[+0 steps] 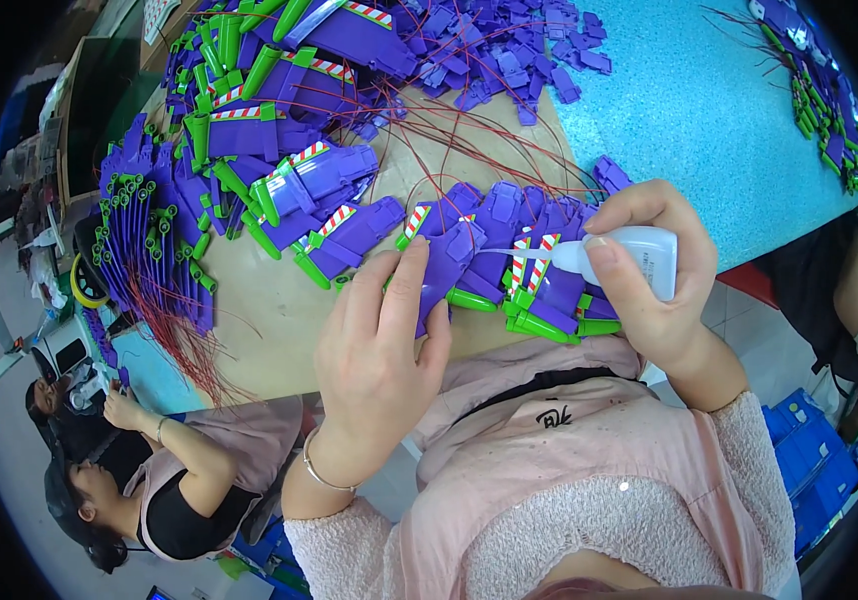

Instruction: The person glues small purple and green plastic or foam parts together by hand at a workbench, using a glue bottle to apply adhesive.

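Purple plastic wing piece [446,262] with a striped sticker lies on the brown board [269,320], pinned under the fingers of my left hand [381,350]. My right hand [649,275] grips a white glue bottle [629,252], nozzle at the wing.
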Motion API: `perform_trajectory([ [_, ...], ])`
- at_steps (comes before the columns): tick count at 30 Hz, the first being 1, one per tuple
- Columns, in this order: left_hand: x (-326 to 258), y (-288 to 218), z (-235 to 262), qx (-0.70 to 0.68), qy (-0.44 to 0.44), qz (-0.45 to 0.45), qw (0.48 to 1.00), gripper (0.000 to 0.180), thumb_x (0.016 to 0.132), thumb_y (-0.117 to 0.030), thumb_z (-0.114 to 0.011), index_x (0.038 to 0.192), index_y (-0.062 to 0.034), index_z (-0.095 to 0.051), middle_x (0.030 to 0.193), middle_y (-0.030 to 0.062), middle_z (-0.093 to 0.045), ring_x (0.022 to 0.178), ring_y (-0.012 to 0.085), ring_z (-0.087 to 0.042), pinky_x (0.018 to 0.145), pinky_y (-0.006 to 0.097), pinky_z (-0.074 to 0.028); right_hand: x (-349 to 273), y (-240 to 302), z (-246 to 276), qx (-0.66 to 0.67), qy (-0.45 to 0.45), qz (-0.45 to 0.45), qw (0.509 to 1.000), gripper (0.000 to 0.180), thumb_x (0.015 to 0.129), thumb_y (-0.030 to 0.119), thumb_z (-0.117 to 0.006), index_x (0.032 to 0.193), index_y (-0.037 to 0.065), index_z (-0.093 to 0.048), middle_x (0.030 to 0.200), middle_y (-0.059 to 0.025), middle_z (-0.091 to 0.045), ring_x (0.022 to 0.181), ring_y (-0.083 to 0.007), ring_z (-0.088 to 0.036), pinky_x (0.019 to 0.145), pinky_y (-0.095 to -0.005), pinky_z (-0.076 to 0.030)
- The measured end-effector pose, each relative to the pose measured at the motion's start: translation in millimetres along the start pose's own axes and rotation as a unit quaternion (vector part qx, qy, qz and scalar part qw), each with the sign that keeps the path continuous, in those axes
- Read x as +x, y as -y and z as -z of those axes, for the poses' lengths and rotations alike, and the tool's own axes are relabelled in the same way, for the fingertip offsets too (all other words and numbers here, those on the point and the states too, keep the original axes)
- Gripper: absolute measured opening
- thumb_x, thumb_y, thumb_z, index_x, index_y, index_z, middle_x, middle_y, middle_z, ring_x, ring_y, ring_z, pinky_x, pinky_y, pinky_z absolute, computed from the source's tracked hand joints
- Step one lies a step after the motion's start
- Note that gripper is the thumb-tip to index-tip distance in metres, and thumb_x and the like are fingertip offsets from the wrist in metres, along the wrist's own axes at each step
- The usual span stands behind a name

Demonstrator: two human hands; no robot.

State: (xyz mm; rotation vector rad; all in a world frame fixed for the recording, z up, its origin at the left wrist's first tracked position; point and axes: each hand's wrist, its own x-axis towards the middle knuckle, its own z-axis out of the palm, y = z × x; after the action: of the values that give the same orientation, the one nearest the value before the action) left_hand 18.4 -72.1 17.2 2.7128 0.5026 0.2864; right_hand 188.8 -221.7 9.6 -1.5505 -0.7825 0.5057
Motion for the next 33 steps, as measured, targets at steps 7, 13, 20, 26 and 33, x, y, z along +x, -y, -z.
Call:
perform_trajectory([
  [7, 0.0, 10.1, 28.2, 0.126, -0.151, 0.120, 0.973, 0.045, 0.076, 0.000, -0.065, 0.120, 0.0012, -0.058, 0.109, 0.0172, -0.058, 0.096, 0.0324, -0.059, 0.081, 0.039, -0.049, 0.4, -7.1, 10.4, 0.024, -0.070, 0.005, 0.997, 0.012, 0.085, 0.004, -0.066, 0.093, 0.000, -0.058, 0.086, -0.0040, -0.061, 0.074, -0.0071, -0.056, 0.064, -0.0213, -0.045],
  [13, -6.5, -7.7, 15.6, -0.023, -0.028, 0.000, 0.999, 0.052, 0.072, -0.001, -0.069, 0.123, 0.0000, -0.058, 0.106, 0.0162, -0.060, 0.089, 0.0305, -0.060, 0.076, 0.037, -0.051, 0.9, -7.3, 14.7, 0.046, -0.086, 0.006, 0.995, 0.010, 0.086, 0.005, -0.065, 0.093, 0.001, -0.058, 0.086, -0.0032, -0.061, 0.075, -0.0064, -0.056, 0.066, -0.0207, -0.046],
  [20, -4.1, -6.7, -10.0, 0.005, -0.033, -0.005, 0.999, 0.054, 0.069, -0.001, -0.071, 0.121, 0.0006, -0.058, 0.106, 0.0149, -0.057, 0.081, 0.0278, -0.058, 0.067, 0.037, -0.049, -3.8, -4.2, 9.9, 0.013, -0.039, -0.004, 0.999, 0.012, 0.084, 0.005, -0.067, 0.093, 0.001, -0.059, 0.084, -0.0034, -0.062, 0.073, -0.0071, -0.056, 0.064, -0.0216, -0.045],
  [26, -2.8, -7.8, -9.0, 0.002, -0.031, -0.005, 1.000, 0.054, 0.069, -0.001, -0.071, 0.121, 0.0013, -0.057, 0.105, 0.0149, -0.057, 0.081, 0.0282, -0.058, 0.068, 0.037, -0.049, -3.2, -1.8, 4.3, -0.002, 0.006, -0.001, 1.000, 0.014, 0.082, 0.005, -0.070, 0.091, 0.000, -0.060, 0.081, -0.0048, -0.063, 0.070, -0.0080, -0.058, 0.062, -0.0222, -0.045],
  [33, -4.4, -7.8, -10.4, -0.001, -0.035, -0.004, 0.999, 0.053, 0.069, -0.002, -0.071, 0.121, 0.0018, -0.058, 0.105, 0.0150, -0.057, 0.080, 0.0281, -0.057, 0.067, 0.037, -0.049, -1.3, -4.2, 2.3, -0.047, -0.006, 0.015, 0.999, 0.015, 0.080, 0.005, -0.072, 0.090, 0.001, -0.061, 0.081, -0.0059, -0.064, 0.070, -0.0096, -0.059, 0.062, -0.0229, -0.046],
])
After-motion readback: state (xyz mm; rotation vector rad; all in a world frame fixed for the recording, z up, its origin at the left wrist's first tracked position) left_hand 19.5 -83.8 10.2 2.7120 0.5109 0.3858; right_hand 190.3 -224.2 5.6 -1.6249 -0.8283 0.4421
